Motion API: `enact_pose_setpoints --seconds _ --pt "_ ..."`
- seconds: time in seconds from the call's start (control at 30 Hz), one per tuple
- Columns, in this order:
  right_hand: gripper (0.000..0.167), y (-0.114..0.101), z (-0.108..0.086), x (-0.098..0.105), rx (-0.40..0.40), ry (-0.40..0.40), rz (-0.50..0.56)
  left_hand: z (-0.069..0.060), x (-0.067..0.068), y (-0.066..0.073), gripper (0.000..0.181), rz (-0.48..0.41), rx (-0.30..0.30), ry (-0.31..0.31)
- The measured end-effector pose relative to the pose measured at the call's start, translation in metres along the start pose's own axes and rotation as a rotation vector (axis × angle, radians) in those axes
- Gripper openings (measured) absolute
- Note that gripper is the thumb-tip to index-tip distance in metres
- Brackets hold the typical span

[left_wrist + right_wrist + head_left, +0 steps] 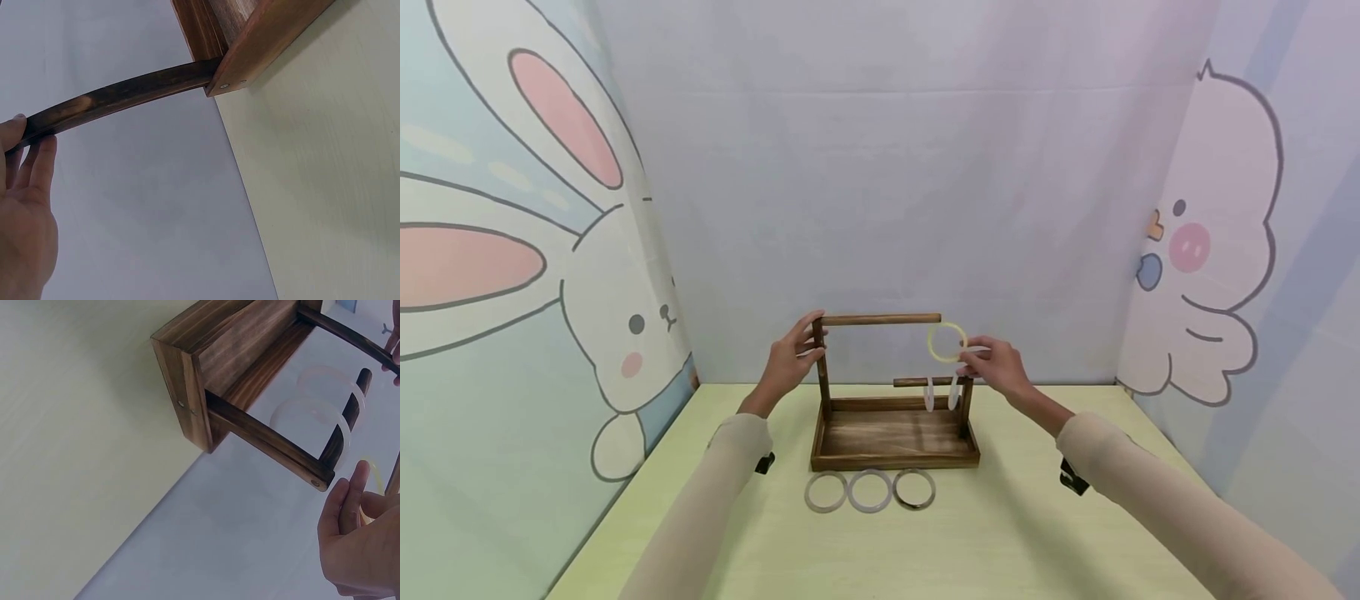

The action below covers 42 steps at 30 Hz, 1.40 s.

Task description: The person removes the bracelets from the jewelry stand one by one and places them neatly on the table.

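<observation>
A wooden two-bar bangle rack (895,461) stands on the table. My left hand (787,364) grips the top of its tall left post (119,97) between thumb and fingers. My right hand (1000,367) pinches a yellow bangle (929,343) by its right side. The bangle hangs upright near the free end of the upper bar (880,319); whether it touches the bar I cannot tell. Two whitish bangles, one on the left (929,400) and one on the right (952,396), hang around the lower bar (910,382), just below my right hand.
In front of the rack, three bangles lie flat in a row: a greyish one (807,492), a pale lilac one (870,509) and a dark-patterned one (914,506). Behind the pale yellow-green table (880,558) hangs a plain curtain (910,192), with cartoon-printed cloths at both sides.
</observation>
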State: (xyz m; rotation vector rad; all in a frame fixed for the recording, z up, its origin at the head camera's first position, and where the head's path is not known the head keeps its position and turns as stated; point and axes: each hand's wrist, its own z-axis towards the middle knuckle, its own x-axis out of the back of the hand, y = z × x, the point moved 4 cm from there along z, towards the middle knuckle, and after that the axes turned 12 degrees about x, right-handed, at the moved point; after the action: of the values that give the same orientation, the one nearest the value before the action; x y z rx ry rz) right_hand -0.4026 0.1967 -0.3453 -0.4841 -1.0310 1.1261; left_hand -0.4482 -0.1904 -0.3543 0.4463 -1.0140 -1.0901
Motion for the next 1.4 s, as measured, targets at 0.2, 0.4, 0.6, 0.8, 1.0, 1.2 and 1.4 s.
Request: enact_pose_setpoints --seconds 0.2,0.4,0.6,0.8,1.0,1.2,1.4 --pt "0.036 -0.006 -0.007 -0.001 -0.010 -0.013 0.018 0.000 0.000 0.000 0.078 -0.007 0.000 0.000" --pt "0.038 -0.008 -0.014 -0.003 -0.018 -0.045 0.065 -0.001 0.000 0.001 0.079 -0.004 0.014 0.004" --pt "0.038 -0.011 -0.020 -0.004 0.004 -0.070 0.078 -0.002 0.000 -0.001 0.079 0.001 0.030 0.001" --pt "0.036 -0.016 -0.028 -0.002 0.031 -0.100 0.100 -0.003 0.001 0.000 0.077 -0.003 0.021 0.005" --pt "0.033 -0.017 -0.040 0.002 0.033 -0.139 0.087 -0.002 0.001 0.001 0.076 -0.013 -0.001 0.012" --pt "0.035 -0.011 -0.053 0.005 0.008 -0.180 0.065 -0.005 0.001 0.011 0.074 -0.026 -0.018 0.006" --pt "0.039 -0.004 -0.069 0.006 -0.023 -0.214 0.027 -0.014 0.005 0.038 0.070 -0.018 -0.013 -0.011"
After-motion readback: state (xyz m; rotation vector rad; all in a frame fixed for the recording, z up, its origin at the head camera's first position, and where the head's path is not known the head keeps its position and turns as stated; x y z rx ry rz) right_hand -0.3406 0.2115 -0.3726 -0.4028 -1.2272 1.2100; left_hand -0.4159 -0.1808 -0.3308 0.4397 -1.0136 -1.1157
